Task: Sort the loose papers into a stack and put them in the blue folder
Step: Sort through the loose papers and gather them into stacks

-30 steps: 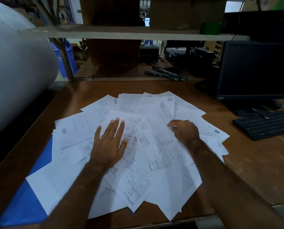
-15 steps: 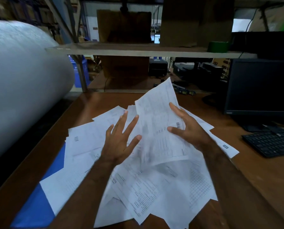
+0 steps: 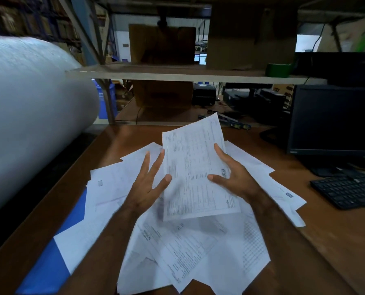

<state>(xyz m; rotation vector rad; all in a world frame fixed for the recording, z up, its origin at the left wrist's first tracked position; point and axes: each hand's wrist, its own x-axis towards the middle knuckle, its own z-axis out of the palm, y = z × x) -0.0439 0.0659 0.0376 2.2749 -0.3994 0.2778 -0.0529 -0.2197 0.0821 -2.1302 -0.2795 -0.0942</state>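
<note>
Your fingers [image 3: 150, 165] on the left hand [image 3: 146, 188] are spread and nearly straight, the thumb tip just touching the left edge of the lifted white printed sheet [image 3: 195, 167], with nothing curled around it. Your right hand [image 3: 233, 177] holds that same sheet from its right edge: the thumb lies across the printed face and the forefinger runs up along the paper's side, pinching it between them; the other fingers are hidden behind the page. The sheet is raised off the pile and tilted up toward you, its long axis running from the near edge by your wrists up and away toward the shelf, leaning slightly to the right, with the far corner highest. Below it, the loose white printed papers [image 3: 177, 252] lie fanned in a disordered spread on the brown wooden desk [image 3: 336, 241], overlapping at different angles. The flat blue folder [image 3: 47, 271] lies under the left side of that spread, its bare part showing at the near left of the desk, its long axis running from near left toward far right. A large white roll [image 3: 28, 116] sits at the left, and a black monitor [image 3: 334, 118] and black keyboard [image 3: 347, 189] stand at the right.
</note>
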